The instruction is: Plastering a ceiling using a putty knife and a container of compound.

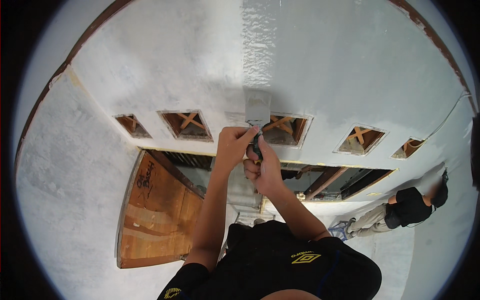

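Observation:
Both my hands grip one flat, wide-headed hand tool with a dark handle. Its head is coated in grey and lies against the wall; I cannot tell whether it is a brush or a scraper. My left hand is closed about the upper handle, its thumb pressed near the base of the head. My right hand wraps the handle lower down, with its thumb pointing up. Above the head runs a rippled, glossy wet stripe. The wall is smooth grey to its right and paler, patchy white to its left.
Square vent openings with crossed wooden slats line the wall, one right behind the tool. Below hang an open wooden door panel and a doorway frame. At the lower right, a person in dark top stands by a blue frame.

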The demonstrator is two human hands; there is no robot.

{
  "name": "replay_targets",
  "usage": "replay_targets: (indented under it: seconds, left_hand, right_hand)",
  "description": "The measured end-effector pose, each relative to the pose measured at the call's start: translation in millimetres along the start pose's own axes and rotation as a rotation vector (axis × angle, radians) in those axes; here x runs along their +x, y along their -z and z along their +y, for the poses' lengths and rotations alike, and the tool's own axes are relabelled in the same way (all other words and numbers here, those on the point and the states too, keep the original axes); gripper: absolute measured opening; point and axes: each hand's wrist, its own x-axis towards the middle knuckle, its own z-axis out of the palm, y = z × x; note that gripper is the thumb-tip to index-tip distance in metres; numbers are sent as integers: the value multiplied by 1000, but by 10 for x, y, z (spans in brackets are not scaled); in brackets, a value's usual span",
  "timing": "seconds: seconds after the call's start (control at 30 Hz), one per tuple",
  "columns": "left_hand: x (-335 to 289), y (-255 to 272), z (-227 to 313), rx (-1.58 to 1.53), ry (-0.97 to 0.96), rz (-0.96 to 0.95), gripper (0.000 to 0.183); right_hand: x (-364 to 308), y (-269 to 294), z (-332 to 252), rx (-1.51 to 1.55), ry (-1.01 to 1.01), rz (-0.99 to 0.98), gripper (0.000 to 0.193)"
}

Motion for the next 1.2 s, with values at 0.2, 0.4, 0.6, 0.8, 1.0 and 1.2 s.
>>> replay_targets:
  seconds: [0.2,0.4,0.6,0.8,1.0,1.2]
  left_hand:
    - [295,-95,1313,183,-478,98,41]
    - [977,-52,2072,221,-661,173,39]
    - [873,43,1465,353,-485,237,44]
    - [404,100,151,235,-122,155,47]
    - [-19,67,-304,173,86,89,48]
    - [47,99,582,123,-244,81,48]
  right_hand:
    - [-51,-816,-765,-380,477,-336,42]
    - [322,-1572,-1368,-374,617,-415,37]
    - [572,-1088,-978,-201,267,-364,34]
    - [589,-113,-38,-92,107,-109,33]
    - [314,270,347,-30,-66,117,30]
    - [27,-420,-108,-328,336,-49,31]
